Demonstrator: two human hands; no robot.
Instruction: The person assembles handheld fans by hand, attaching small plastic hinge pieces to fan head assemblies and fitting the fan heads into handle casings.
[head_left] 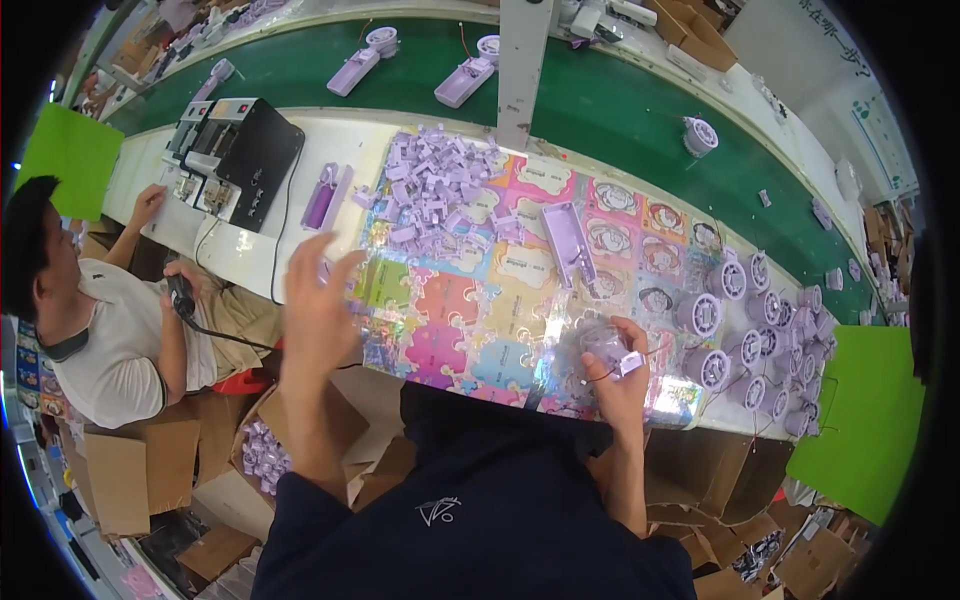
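My right hand (622, 385) is closed on a lilac fan head (597, 338), its round outline smeared by motion. A small pale lilac block (630, 363) and thin wires show by the thumb. My left hand (318, 310) is raised at the mat's left edge, fingers apart and somewhat blurred; nothing shows held in it. Just beyond it lies a lilac handle shell (327, 197). Another open lilac handle shell (569, 243) rests on the colourful patterned mat (440, 300), ahead of my right hand. Left of that shell spreads a pile of small lilac plastic parts (430, 180).
Several lilac fan heads (705, 315) with wires crowd the table's right end. Behind the table runs a green conveyor belt (620, 130) carrying fan parts. A metal post (522, 75) stands at the mat's far edge. At left, a co-worker (130, 330) sits near a black machine (240, 160).
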